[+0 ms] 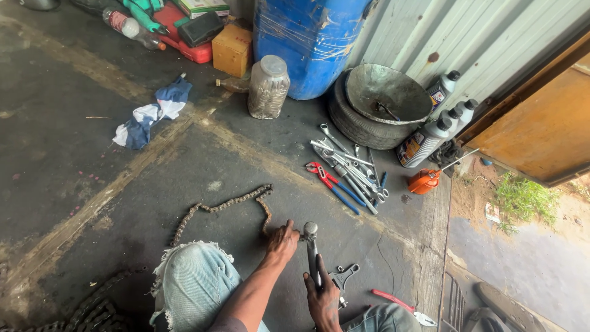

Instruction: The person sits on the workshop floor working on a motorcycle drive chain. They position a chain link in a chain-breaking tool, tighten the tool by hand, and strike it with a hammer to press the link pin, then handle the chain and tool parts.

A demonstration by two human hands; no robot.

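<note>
Rusty chain (222,207) laid in a loop across the dark concrete floor (92,184), one end running under the left hand (282,243). Left grip pressed down on that chain end, fingers curled over it. Right hand (324,296) clenched round the handle of a hammer (311,249), its head just beside the left fingertips. Spanners (350,169) and red-handled pliers (326,179) heaped farther off, near a tyre (359,126).
</note>
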